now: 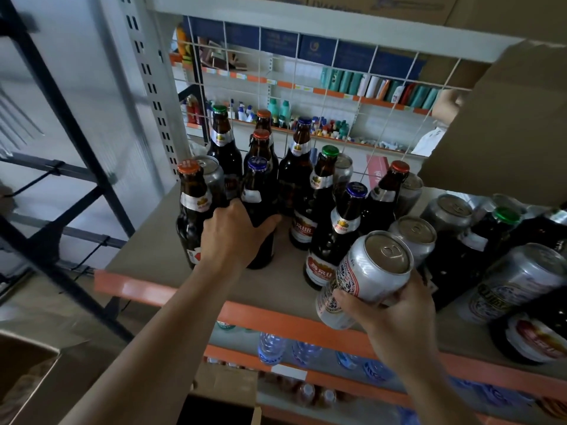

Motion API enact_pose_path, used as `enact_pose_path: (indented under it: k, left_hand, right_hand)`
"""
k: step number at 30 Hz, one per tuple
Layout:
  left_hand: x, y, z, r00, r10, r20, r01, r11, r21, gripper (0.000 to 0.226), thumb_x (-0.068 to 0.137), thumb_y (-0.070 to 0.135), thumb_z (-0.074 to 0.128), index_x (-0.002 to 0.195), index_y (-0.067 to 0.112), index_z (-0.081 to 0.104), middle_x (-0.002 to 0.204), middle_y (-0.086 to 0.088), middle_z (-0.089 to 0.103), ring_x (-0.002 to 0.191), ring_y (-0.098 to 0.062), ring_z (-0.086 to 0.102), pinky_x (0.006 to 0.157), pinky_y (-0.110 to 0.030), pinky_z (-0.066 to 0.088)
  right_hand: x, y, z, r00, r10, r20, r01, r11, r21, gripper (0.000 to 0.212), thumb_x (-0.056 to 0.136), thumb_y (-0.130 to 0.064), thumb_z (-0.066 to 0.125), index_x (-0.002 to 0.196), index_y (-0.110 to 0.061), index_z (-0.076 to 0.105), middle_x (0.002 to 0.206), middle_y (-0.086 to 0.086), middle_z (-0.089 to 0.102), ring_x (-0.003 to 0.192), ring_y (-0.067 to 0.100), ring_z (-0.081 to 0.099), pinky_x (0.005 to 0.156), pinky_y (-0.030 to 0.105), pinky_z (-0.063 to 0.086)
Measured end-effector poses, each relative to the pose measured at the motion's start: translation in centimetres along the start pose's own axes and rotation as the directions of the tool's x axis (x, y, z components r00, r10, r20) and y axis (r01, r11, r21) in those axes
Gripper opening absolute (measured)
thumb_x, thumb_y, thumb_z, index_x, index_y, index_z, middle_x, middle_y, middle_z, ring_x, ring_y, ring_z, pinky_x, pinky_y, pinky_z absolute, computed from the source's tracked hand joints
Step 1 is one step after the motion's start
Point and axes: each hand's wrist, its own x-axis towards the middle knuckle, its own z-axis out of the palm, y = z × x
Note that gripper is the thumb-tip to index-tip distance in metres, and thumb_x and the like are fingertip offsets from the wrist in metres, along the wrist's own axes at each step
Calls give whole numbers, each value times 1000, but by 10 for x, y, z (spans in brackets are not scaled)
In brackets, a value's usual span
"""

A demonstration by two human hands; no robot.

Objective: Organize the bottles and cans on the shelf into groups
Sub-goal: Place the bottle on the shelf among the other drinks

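Brown bottles point(294, 167): upright cluster on the left half of the shelf point(147, 250), with orange, blue and green caps.
Left hand point(236, 237): fingers and thumb wrapped round a blue-capped bottle point(257, 191) near the front left corner, just beside an orange-capped bottle point(190, 204).
Right hand point(395, 311): grips a silver can point(368, 271), tilted, over the shelf's front edge.
Other cans point(445, 213): standing toward the right, among dark bottles.

The shelf point(153, 250) is a beige board with an orange front rail, fixed to a grey slotted upright point(150, 87) and backed by a white wire grid point(306, 96). Through the grid shows a far rack point(288, 84) with orange strips. A black metal frame point(61, 102) stands at left before a pale wall point(92, 41).
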Motion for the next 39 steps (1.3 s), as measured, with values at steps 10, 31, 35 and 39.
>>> enact_pose_path:
  k: [10, 31, 35, 39]
  left_hand:
    - [-23, -17, 10, 976, 192, -106, -197, 980, -35, 77, 85, 47, 62, 142, 2, 34, 113, -22, 67, 92, -40, 66, 70, -47, 53]
    - [-27, -105, 7, 961, -205, 186, 263, 887, -380, 86, 60, 54, 80, 130, 32, 35, 123, -7, 62, 105, -33, 61, 86, -51, 53]
    - [-16, -121, 22, 951, -219, 220, 296, 849, -437, 90, 50, 69, 72, 126, 40, 34, 123, -5, 62, 105, -34, 62, 86, -56, 52]
    - [-8, -133, 31, 950, -205, 234, 296, 828, -476, 91, 49, 64, 76, 126, 42, 34, 125, -3, 60, 108, -33, 61, 88, -58, 51]
  right_hand:
    - [-3, -7, 17, 998, -28, 57, 29, 999, -17, 65, 48, -47, 82, 106, -24, 63, 96, -15, 73, 89, 7, 71, 72, 35, 61]
    - [-12, 9, -12, 998, 48, -32, -50, 998, -45, 69, 47, -48, 82, 109, -24, 63, 98, -14, 73, 90, 7, 71, 73, 34, 60]
    - [-10, 11, -23, 995, 32, -89, -42, 993, -111, 69, 47, -50, 81, 107, -23, 62, 95, -21, 71, 85, -1, 69, 65, 13, 54]
    - [-5, 17, -28, 991, 28, -132, -48, 988, -146, 60, 51, -33, 88, 103, -36, 59, 95, -27, 69, 86, -3, 67, 66, 10, 52]
